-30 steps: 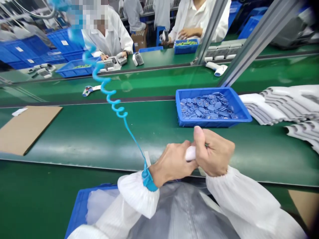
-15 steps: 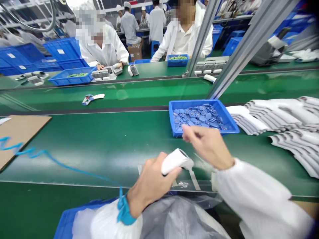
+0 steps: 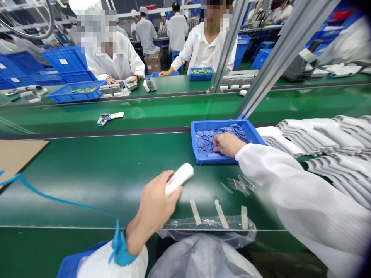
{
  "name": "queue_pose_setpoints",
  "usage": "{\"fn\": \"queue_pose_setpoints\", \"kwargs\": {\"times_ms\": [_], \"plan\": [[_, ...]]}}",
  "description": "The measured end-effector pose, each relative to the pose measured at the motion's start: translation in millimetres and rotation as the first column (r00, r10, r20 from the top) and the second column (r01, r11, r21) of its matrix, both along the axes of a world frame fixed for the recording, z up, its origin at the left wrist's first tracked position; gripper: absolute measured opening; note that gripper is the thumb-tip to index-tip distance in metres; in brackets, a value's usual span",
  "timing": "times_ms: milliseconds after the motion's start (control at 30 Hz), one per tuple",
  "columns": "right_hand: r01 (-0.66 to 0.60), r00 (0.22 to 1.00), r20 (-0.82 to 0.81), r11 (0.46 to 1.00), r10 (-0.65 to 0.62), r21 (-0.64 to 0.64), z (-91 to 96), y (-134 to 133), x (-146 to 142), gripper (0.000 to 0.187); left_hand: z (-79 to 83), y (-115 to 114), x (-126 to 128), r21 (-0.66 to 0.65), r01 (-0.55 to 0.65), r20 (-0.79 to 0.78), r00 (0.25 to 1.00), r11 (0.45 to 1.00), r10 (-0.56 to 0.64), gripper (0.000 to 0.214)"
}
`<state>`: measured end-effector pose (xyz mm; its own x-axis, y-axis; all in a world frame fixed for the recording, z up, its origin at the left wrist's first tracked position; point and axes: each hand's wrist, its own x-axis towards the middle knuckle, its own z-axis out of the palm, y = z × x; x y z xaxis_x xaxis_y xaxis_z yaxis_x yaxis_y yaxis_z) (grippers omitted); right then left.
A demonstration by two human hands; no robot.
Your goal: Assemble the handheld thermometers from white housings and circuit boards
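My left hand (image 3: 158,200) is wrapped around a white plastic housing (image 3: 181,178), its rounded end pointing up and to the right above the green bench. A blue band with a cord circles that wrist. My right hand (image 3: 227,143) reaches into a blue bin (image 3: 214,160) of small, flat, oval blue plastic pieces (image 3: 204,143). The fingertips are pinched together among the pieces. Whatever they grip is hidden.
Stacked white housings (image 3: 307,133) lie right of the bin. Clear film scraps (image 3: 240,185) and tape strips (image 3: 222,214) lie near the front edge. Cardboard (image 3: 20,154) is at left. A half-assembled device (image 3: 108,117) lies beyond the divider. A slanted metal post (image 3: 266,65) rises behind the bin; co-workers sit opposite.
My right hand has moved from in front of the bin down into the pieces. My left hand has shifted left with the white housing and turned it. The view has shifted slightly.
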<state>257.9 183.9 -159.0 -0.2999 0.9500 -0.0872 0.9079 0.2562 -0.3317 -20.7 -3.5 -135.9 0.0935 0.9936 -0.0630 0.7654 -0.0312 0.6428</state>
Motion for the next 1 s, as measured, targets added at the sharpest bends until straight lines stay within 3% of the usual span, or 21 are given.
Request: {"fn": "queue_pose_setpoints", "kwargs": {"times_ms": [67,133,200,267,367,467,533,633,733,867,1000], "plan": [[-0.012,0.998,-0.065,0.999,0.014,0.032,12.5,-7.3,3.7,0.018,-0.3,1.2,-8.6,-0.15,-0.088,0.307,0.943,0.985,0.131,0.031],[-0.01,0.991,-0.13,0.997,0.021,0.082,28.4,-21.8,5.8,0.005,-0.4,2.7,-11.7,-0.26,-0.071,0.56,0.801,0.963,0.211,0.04],[0.02,0.964,-0.267,0.996,0.005,0.091,43.1,-44.9,3.4,0.009,1.4,3.9,-8.3,-0.261,-0.05,0.669,0.711,0.964,0.218,0.039],[0.064,0.848,-0.527,0.998,-0.059,-0.009,53.2,-74.1,-5.5,0.021,6.5,4.8,0.3,-0.188,-0.047,0.598,0.787,0.981,0.152,0.032],[0.063,0.506,-0.827,0.967,-0.245,-0.248,58.5,-117.7,-28.9,0.041,16.9,6.2,17.5,-0.061,0.021,0.325,0.946,0.998,-0.001,0.021],[0.04,0.283,-0.886,0.928,-0.366,-0.371,53.9,-146.8,-53.6,0.049,22.6,8.3,31.8,0.026,0.092,0.179,0.979,0.995,-0.095,0.016],[0.055,0.224,-0.891,0.918,-0.394,-0.392,47.3,-156.7,-64.2,0.049,22.3,9.9,37.0,0.049,0.123,0.167,0.977,0.991,-0.129,0.014],[0.128,0.28,-0.897,0.94,-0.341,-0.317,35.8,-163.1,-68.6,0.043,20.9,12.2,38.2,0.04,0.149,0.17,0.973,0.988,-0.154,0.012],[0.149,0.423,-0.886,0.979,-0.19,-0.139,28.3,-165.5,-64.1,0.031,24.1,13.8,35.3,0.012,0.186,0.12,0.975,0.982,-0.187,0.016],[0.097,0.584,-0.81,0.995,-0.051,0.007,30.7,-166.1,-56.2,0.025,31.5,14.2,30.9,-0.006,0.296,0.056,0.954,0.955,-0.295,0.025],[0.047,0.651,-0.757,0.993,0.049,0.104,37.2,-165.4,-52.2,0.025,32.4,14.1,29.2,0.006,0.356,0.016,0.934,0.935,-0.356,0.034]]}}
